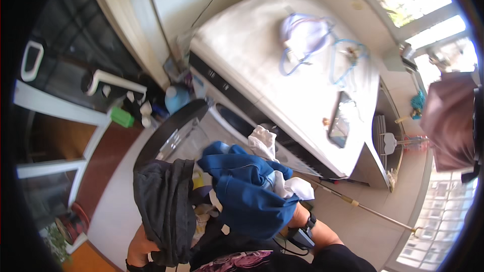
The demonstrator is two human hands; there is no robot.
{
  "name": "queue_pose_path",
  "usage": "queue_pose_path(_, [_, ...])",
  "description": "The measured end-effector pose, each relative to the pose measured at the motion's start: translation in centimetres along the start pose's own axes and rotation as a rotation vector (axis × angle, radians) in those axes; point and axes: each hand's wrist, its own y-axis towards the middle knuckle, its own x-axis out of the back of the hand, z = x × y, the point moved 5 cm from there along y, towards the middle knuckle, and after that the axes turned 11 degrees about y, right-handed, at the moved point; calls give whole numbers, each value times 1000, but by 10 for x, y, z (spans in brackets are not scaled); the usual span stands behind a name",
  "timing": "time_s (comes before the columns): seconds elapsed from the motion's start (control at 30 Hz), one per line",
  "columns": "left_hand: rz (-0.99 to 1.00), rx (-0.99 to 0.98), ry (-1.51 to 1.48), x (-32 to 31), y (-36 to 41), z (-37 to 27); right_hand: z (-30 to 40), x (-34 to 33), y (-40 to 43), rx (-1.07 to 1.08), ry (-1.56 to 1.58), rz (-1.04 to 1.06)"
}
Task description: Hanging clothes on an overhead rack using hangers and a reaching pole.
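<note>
A dark grey garment (164,204) hangs bunched from my left hand (143,243), whose fingers are partly behind its folds. My right hand (298,215) is at the lower right of a crumpled blue garment (249,192) and bears it up; the cloth covers most of the fingers. White cloth (298,187) lies against the blue bundle, and an off-white sock-like piece (262,141) sticks up at its far side. Both bundles are in front of a front-loading washing machine (261,94), whose round dark-rimmed door (170,132) stands open to the left.
Blue hangers (348,60), a pale lilac item (304,36) and a smartphone (340,121) lie on the machine's top. A light blue bottle (177,98) and a green box (121,117) stand at left. A long pole (353,203) slants across the tiled floor at right.
</note>
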Motion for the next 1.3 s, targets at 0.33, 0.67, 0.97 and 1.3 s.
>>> queue_pose_path(0.33, [137, -599, 547, -121, 24, -258, 182, -98, -114, 574, 107, 254])
queue_pose_path(0.67, [-199, -899, 1406, -221, 215, -353, 290, -75, -23, 958, 147, -226])
queue_pose_path(0.97, [-34, -765, 1858, -223, 312, -268, 266, 21, 33, 1053, -262, -695])
queue_pose_path(1.3, [-132, -1635, 1299, -236, 252, -326, 270, -51, -47, 768, 464, -78])
